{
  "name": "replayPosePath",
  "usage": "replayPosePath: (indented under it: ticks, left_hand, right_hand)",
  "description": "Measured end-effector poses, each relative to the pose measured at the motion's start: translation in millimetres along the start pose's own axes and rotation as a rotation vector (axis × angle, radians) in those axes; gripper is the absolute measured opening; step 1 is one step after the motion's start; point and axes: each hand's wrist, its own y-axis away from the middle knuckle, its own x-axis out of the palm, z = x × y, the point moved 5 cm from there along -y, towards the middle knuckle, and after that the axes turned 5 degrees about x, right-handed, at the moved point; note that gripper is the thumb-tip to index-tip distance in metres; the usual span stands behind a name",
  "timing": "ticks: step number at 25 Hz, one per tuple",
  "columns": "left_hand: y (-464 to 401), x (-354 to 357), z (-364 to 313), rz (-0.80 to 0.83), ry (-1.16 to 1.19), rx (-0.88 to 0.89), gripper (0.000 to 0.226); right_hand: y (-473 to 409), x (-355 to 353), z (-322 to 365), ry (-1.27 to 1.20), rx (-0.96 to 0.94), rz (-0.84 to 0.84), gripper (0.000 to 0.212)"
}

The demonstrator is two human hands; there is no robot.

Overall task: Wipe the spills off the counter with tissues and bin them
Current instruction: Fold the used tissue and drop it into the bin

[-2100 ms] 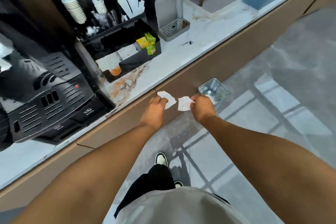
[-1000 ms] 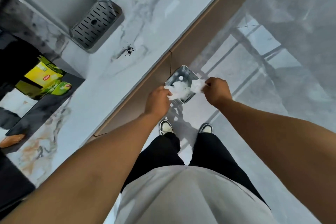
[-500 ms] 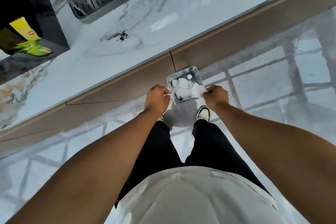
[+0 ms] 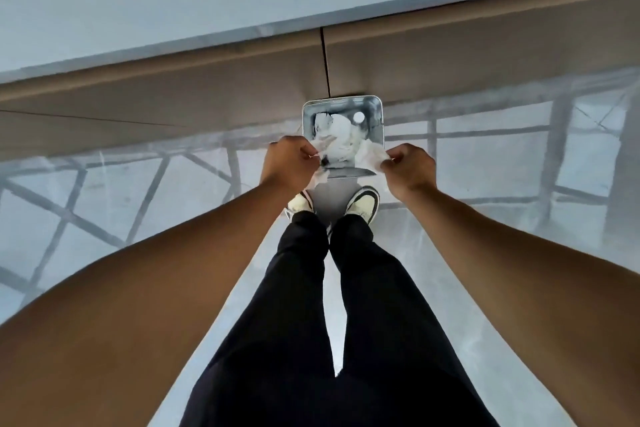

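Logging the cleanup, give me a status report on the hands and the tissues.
Left hand and right hand each pinching a tissue. Tissues held over the open bin, not released. Nothing in the way.

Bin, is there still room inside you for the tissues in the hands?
Some. The bin shows bare bottom along its far and right walls. Its middle is crowded with crumpled paper. The left hand and right hand each pinch a tissue at its near rim.

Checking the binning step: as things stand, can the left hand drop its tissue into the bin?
Probably yes. The left hand pinches a tissue at the near-left edge of the open bin, which has no lid and already holds crumpled tissues. Nothing lies between, though a slight move inward may be needed.
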Motion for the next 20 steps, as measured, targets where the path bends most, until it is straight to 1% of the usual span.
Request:
replayPosePath:
  ticks: [2,4,7,10,15,20]
  left_hand:
    - [-17,14,11,-0.015,0.037,-0.048,0.013]
    - [-33,32,23,-0.017,0.037,-0.078,0.011]
    - [-53,55,40,0.005,-0.022,-0.086,0.009]
    - [-74,75,52,0.029,-0.042,-0.076,0.016]
    - [-97,93,54,0.055,-0.072,-0.065,0.025]
    - [-113,109,58,0.084,0.000,-0.166,0.028]
  right_hand:
    - [-17,17,0,-0.005,-0.022,0.012,0.019]
    - [-34,33,-3,0.011,-0.040,0.016,0.018]
    - [-56,53,-7,0.050,-0.055,0.017,0.017]
    - [-79,70,-7,0.082,-0.053,0.005,0.017]
    - [-104,88,-1,0.149,-0.064,-0.005,0.018]
    - [-117,100,4,0.227,-0.031,-0.044,0.019]
